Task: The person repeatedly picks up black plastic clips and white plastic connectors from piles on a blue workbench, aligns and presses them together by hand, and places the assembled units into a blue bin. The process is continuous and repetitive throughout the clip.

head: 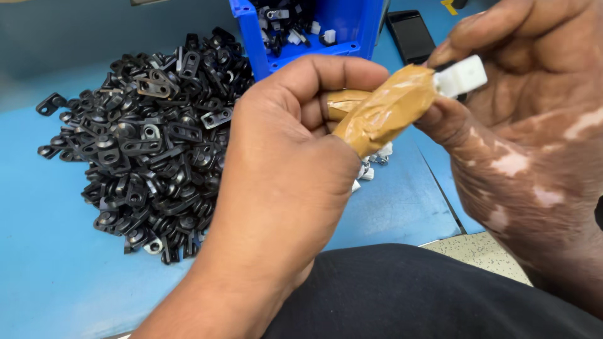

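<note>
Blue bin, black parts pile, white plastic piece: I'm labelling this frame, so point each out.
Blue bin (344,25), head view, inner wall.
Black parts pile (151,144), head view, middle of heap.
White plastic piece (461,76), head view, its exposed end.

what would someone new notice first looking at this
Most striking are the two hands in the foreground: the left hand grips a tool wrapped in brown tape, while the right hand pinches a small white plastic piece at its tip. Behind them, left of centre on the blue table, sprawls a big heap of small black parts, with a blue bin at the top.
</note>
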